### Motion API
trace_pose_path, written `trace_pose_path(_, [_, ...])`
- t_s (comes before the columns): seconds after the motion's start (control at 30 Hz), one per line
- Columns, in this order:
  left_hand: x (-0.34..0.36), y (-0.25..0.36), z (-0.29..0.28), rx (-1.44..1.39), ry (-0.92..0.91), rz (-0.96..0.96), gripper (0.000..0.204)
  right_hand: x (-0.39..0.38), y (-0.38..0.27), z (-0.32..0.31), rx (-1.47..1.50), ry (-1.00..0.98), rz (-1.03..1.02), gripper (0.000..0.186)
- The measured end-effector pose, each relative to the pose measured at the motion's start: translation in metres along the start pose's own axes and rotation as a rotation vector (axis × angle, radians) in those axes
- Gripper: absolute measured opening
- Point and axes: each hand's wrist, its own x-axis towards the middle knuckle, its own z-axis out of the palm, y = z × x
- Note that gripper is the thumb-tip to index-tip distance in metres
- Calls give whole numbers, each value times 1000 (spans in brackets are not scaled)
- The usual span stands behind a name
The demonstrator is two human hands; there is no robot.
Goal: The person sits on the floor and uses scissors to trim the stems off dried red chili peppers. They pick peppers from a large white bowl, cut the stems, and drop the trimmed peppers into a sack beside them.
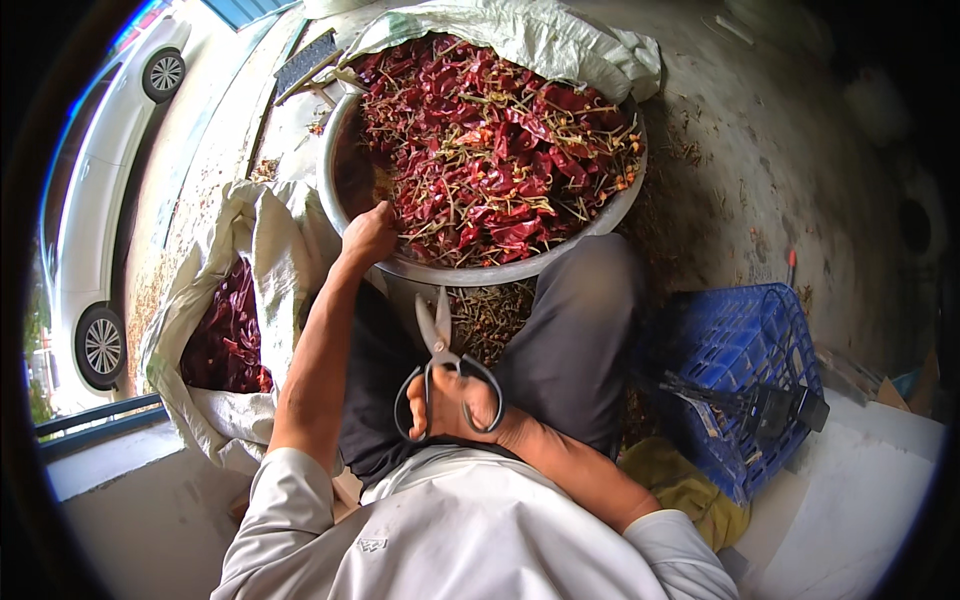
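Note:
A wide metal basin (625, 190) is heaped with dried red chilies (480, 150) and loose stems. My left hand (370, 232) reaches over the basin's near left rim, its fingers curled down among the chilies; what they hold is hidden. Below the basin, between my knees, my right hand (455, 405) grips black-handled scissors (435, 325), blades pointing up and slightly parted. To the left, an open white woven sack (185, 350) holds darker red chilies (225, 330).
Another white sack (540, 40) lies over the basin's far edge. A blue plastic crate (740, 330) with black items stands at the right by a yellow cloth (715, 515). Stems litter the floor (720, 170). A white car (95, 200) is outside at the left.

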Motion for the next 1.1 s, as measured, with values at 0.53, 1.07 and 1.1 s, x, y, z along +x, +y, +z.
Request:
trace_pose_path(0.53, [-125,27,-4,-1209,369,47,20,14,-22,2,-1981,760,-336,49])
trace_pose_path(1.07, [-193,69,-22,-372,744,188,28,17,-17,5,-2180,779,-427,43])
trace_pose_path(1.1, [-195,73,-24,-370,759,141,30,16,-18,7,-2190,769,-476,39])
